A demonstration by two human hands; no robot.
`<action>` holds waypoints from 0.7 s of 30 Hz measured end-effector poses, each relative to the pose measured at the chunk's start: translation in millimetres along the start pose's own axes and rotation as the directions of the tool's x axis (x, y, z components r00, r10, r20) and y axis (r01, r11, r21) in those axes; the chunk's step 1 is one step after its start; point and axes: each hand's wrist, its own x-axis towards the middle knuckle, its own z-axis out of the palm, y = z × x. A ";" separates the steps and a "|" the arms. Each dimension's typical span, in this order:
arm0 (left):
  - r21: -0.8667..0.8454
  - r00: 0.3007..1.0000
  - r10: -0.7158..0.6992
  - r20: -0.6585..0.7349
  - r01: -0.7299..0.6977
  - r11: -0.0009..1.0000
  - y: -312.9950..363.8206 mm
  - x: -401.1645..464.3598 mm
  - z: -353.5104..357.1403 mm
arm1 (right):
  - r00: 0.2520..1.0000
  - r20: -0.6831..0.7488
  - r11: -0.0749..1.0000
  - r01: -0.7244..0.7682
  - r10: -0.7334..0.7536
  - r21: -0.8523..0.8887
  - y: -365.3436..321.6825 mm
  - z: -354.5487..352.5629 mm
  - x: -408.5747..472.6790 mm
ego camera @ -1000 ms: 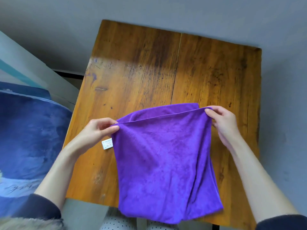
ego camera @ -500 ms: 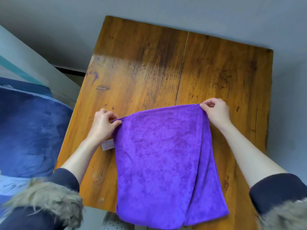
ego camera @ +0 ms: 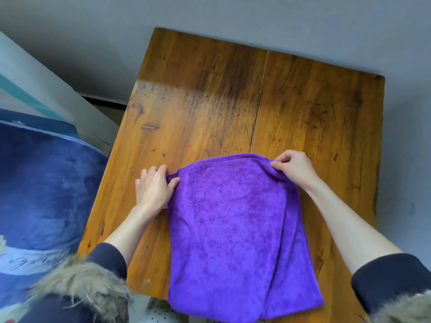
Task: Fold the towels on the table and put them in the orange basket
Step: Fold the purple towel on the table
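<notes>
Folding step in hand, by the look of it: purple towel (ego camera: 233, 229) doubled over on the table (ego camera: 210, 101), far edge lined up across the boards, near end hanging off the front edge toward the body. Left hand (ego camera: 154, 187) at the far left corner, thumb on top of the cloth, fingers beside or under the edge, lying fairly flat on the wood (pinching or merely pinning, hard to call for certain, though thumb and fingers do seem to close on the corner). Right hand (ego camera: 291, 170) at the far right corner, fingers curled, thumb and forefinger nipping the hem, clearly a pinch. Hands well apart, one at each corner, the towel's width between them. Right side showing loose layers not squared up, a strip peeking out along that edge. Next move, most likely: another fold, far edge toward the near end or side to side, needing both corners kept level and those stray layers tidied first. No orange basket anywhere in view, so drop-off place unknown. Blue blanket (ego camera: 46, 183) off to the left.
</notes>
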 end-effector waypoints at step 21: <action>-0.888 0.942 0.246 0.228 0.097 0.450 -13.4 -15.0 -154.0 | 0.980 -0.157 0.805 -0.003 0.119 0.593 -42.1 -116.0 -127.5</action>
